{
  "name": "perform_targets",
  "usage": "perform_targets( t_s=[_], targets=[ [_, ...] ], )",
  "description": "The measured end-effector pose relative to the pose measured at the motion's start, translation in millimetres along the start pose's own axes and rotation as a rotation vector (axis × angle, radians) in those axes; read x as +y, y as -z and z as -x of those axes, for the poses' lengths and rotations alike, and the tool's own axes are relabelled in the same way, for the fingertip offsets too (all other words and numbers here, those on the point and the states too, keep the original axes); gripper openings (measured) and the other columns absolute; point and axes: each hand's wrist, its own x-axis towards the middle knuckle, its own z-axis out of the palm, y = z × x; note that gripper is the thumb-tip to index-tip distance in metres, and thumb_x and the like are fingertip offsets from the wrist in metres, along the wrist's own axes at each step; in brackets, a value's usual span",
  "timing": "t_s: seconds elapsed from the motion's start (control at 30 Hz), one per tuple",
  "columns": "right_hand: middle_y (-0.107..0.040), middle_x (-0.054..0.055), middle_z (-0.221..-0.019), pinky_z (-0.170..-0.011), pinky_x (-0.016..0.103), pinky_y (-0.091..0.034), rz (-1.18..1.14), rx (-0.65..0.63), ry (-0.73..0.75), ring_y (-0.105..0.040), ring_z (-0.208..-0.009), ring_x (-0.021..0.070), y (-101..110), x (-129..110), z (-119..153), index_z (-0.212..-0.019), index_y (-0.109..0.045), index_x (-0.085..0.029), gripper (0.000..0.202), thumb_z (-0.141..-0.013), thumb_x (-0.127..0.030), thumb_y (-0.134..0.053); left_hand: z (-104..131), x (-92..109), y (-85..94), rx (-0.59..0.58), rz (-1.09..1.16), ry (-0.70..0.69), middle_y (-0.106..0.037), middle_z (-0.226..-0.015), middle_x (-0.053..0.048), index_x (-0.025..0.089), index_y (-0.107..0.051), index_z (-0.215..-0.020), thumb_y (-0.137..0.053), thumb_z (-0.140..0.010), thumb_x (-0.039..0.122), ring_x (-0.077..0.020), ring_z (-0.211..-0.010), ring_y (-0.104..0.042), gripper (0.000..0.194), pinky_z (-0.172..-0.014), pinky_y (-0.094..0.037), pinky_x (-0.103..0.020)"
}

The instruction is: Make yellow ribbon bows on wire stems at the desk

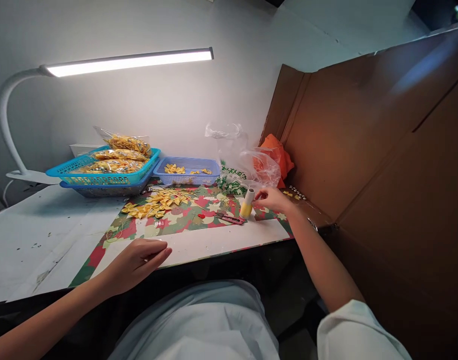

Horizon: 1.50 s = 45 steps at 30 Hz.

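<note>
My right hand (273,199) reaches to the right part of the table, its fingertips closed at the side of a spool of yellow thread (246,208). The spool stands nearly upright, with its pale bare top showing. Just left of it lies a pair of red-handled thread snips (229,218). Over the front edge of the table is my left hand (137,264), fingers curled and thumb pressed toward the index finger; anything between them is too small to see. Beyond it, a pile of yellow ribbon bows (156,204) rests on the camouflage-patterned cloth (178,218).
Stacked blue baskets (101,178) hold bagged yellow pieces at the back left. A lilac basket (187,178) with a few bows sits beside them. Clear plastic bags (232,150) and an orange bag (276,155) lie behind the spool. A lamp (131,62) hangs above; cardboard (382,135) walls the right.
</note>
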Motion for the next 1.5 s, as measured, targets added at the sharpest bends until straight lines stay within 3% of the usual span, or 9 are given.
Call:
perform_targets(
  t_s=[0.13, 0.33, 0.43, 0.7, 0.87, 0.97, 1.13, 1.27, 1.5],
  targets=[
    [-0.066, 0.003, -0.084, -0.061, 0.024, -0.042, 0.053, 0.1, 0.008, -0.058, -0.071, 0.0145, 0.2, 0.7, 5.1, -0.086, -0.069, -0.016, 0.025, -0.066, -0.031, -0.073, -1.0, -0.6, -1.1, 0.003, 0.029, 0.011, -0.033, -0.049, 0.005, 0.019, -0.031, -0.056, -0.042, -0.09, 0.028, -0.0091, -0.044, -0.03, 0.037, -0.044, -0.025, -0.022],
    [-0.059, 0.012, -0.117, -0.089, 0.039, -0.045, 0.131, 0.39, 0.149, -0.055, -0.109, 0.0272, -37.1, -10.3, 15.1, -0.116, -0.055, -0.018, 0.057, -0.068, -0.041, -0.073, -3.5, 2.7, -2.4, 0.004, 0.037, 0.012, -0.032, -0.05, 0.004, 0.019, -0.029, -0.056, -0.04, -0.091, 0.028, -0.0093, -0.045, -0.028, 0.037, -0.045, -0.024, -0.023],
    [-0.059, 0.012, -0.118, -0.088, 0.038, -0.045, 0.155, 0.406, 0.155, -0.056, -0.108, 0.0273, -46.1, -15.8, 17.6, -0.115, -0.054, -0.019, 0.048, -0.071, -0.031, -0.068, -3.2, 2.1, -0.2, -0.012, 0.024, 0.034, -0.03, -0.051, 0.004, 0.019, -0.028, -0.057, -0.039, -0.091, 0.028, -0.0095, -0.046, -0.027, 0.036, -0.045, -0.023, -0.023],
    [-0.064, 0.005, -0.097, -0.074, 0.033, -0.047, 0.148, 0.411, 0.09, -0.06, -0.084, 0.021, -31.4, -5.9, 18.3, -0.106, -0.057, -0.019, 0.037, -0.07, -0.026, -0.063, 1.3, -12.2, 1.3, 0.033, 0.009, 0.104, -0.025, -0.053, 0.004, 0.019, -0.028, -0.057, -0.042, -0.089, 0.031, -0.0105, -0.049, -0.024, 0.037, -0.047, -0.022, -0.025],
    [-0.06, 0.012, -0.112, -0.081, 0.037, -0.048, 0.083, 0.469, 0.121, -0.059, -0.1, 0.0261, -47.6, -3.7, 19.7, -0.119, -0.05, -0.018, 0.058, -0.069, -0.036, -0.07, -0.8, -7.6, 1.6, 0.022, 0.035, 0.111, -0.026, -0.052, 0.004, 0.019, -0.029, -0.056, -0.042, -0.089, 0.032, -0.0106, -0.049, -0.023, 0.038, -0.047, -0.021, -0.025],
    [-0.061, 0.012, -0.113, -0.082, 0.037, -0.048, 0.063, 0.456, 0.133, -0.06, -0.099, 0.0257, -56.8, -4.8, 17.1, -0.122, -0.048, -0.019, 0.061, -0.067, -0.034, -0.072, -0.4, -6.6, 3.5, 0.02, 0.03, 0.109, -0.026, -0.052, 0.004, 0.019, -0.029, -0.056, -0.044, -0.088, 0.032, -0.0107, -0.049, -0.024, 0.038, -0.047, -0.021, -0.025],
    [-0.067, 0.004, -0.089, -0.07, 0.028, -0.047, -0.019, 0.381, 0.095, -0.063, -0.079, 0.0186, -51.8, -3.4, 13.4, -0.105, -0.057, -0.019, 0.037, -0.071, -0.028, -0.067, 3.3, -4.3, 10.6, 0.04, 0.021, 0.082, -0.025, -0.053, 0.004, 0.02, -0.027, -0.056, -0.043, -0.089, 0.031, -0.0109, -0.048, -0.025, 0.038, -0.046, -0.022, -0.025],
    [-0.067, 0.003, -0.088, -0.066, 0.026, -0.046, -0.031, 0.287, 0.109, -0.062, -0.07, 0.0156, -44.7, 2.2, 13.1, -0.096, -0.059, -0.018, 0.027, -0.071, -0.027, -0.065, 2.5, 7.0, 15.7, 0.039, 0.09, -0.004, -0.038, -0.057, 0.001, 0.019, -0.033, -0.057, -0.042, -0.091, 0.027, -0.0132, -0.055, -0.036, 0.036, -0.052, -0.03, -0.025],
    [-0.07, 0.006, -0.096, -0.06, 0.024, -0.046, -0.052, 0.171, 0.098, -0.063, -0.066, 0.0139, -45.8, 15.0, 6.3, -0.095, -0.063, -0.016, 0.021, -0.074, -0.015, -0.058, -2.7, 13.2, 14.2, 0.055, 0.285, 0.07, -0.059, -0.087, -0.007, 0.019, -0.055, -0.065, -0.046, -0.092, 0.036, -0.0207, -0.082, -0.05, 0.033, -0.074, -0.041, -0.028]
  ],
)
